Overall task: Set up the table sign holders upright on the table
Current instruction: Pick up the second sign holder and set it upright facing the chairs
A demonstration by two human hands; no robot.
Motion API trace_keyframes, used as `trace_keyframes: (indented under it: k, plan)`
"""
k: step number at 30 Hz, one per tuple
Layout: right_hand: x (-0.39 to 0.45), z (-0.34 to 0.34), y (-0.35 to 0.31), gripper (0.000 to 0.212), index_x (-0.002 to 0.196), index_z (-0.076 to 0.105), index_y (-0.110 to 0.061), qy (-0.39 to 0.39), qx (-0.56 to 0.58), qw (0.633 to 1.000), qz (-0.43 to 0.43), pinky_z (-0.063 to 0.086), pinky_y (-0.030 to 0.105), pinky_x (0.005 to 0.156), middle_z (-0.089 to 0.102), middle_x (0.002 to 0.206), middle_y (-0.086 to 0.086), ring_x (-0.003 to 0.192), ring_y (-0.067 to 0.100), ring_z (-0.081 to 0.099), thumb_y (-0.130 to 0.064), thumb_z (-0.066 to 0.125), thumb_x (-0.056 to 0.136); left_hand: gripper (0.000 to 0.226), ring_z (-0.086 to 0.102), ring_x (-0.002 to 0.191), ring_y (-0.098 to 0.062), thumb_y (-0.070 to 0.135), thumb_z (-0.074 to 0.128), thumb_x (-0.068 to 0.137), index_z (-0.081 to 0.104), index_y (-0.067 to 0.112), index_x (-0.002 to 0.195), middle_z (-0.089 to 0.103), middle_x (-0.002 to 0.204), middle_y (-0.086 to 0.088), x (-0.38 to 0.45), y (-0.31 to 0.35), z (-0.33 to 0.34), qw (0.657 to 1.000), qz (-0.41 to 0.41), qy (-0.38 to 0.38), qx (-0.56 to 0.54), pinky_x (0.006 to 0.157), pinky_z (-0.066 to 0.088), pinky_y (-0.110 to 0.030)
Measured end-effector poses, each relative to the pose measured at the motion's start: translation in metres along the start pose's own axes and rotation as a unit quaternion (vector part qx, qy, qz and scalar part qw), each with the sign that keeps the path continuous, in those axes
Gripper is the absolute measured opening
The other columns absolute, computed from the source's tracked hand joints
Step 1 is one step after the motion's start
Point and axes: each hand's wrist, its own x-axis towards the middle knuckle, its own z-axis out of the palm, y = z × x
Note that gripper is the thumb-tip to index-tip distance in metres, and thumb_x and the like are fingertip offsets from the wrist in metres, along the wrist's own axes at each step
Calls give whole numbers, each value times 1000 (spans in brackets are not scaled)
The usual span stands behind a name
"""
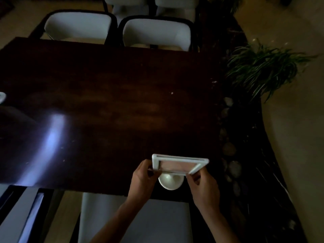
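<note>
Both hands grasp the white sign holder [178, 166] near the surface's [114, 106] front edge: left hand [142, 179] pinches its left end, right hand [204, 185] its right; round base [171, 182] below.

Dim room. Dark wood bench [122, 102] with a pale glare patch [52, 134] at near left. Two white-cushioned chairs [156, 32] along the far edge, more behind. Leafy plant [263, 71] at right above rounded stones [229, 149]. Light, smooth floor [298, 137].
</note>
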Motion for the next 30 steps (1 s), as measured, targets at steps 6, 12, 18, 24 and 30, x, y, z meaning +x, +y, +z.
trace_keyframes:
  k: [6,12,18,24,30]
  plan:
    - [-8,13,16,22,99,60,-18,-13,21,1000,19,51,32,65,67,88,-5,84,17,65,-30,69,82,33,65,98,-17,16,74,78,61,11,107,67,106,-5,-13,-16,4,999,7,-20,50,83,57,-40]
    - [-36,32,34,50,127,57,-9,-70,-146,975,-149,43,32,102,60,134,8,124,26,55,-38,60,87,68,46,130,-29,34,80,68,58,7,126,57,134,-9,-44,-37,11,906,162,-95,380,109,35,-47]
    - [-29,35,26,70,123,62,-11,-100,-236,957,-136,19,35,113,62,131,4,125,26,55,-50,10,97,67,22,140,-8,40,77,68,57,14,126,55,135,0,-36,-31,14,882,170,-136,418,111,35,-43]
    - [11,36,4,55,116,67,-12,-100,-291,944,-122,50,50,93,68,124,2,120,25,60,-43,36,84,51,-14,146,-28,32,37,97,24,24,146,-5,161,-5,8,-13,21,842,122,-239,468,116,-2,-59]
    - [59,52,4,57,149,20,-18,-148,-286,938,-130,8,44,120,18,160,-2,149,19,7,-44,26,98,51,-7,147,-29,29,36,97,25,22,146,2,161,-7,61,4,30,833,109,-245,484,114,6,-62]
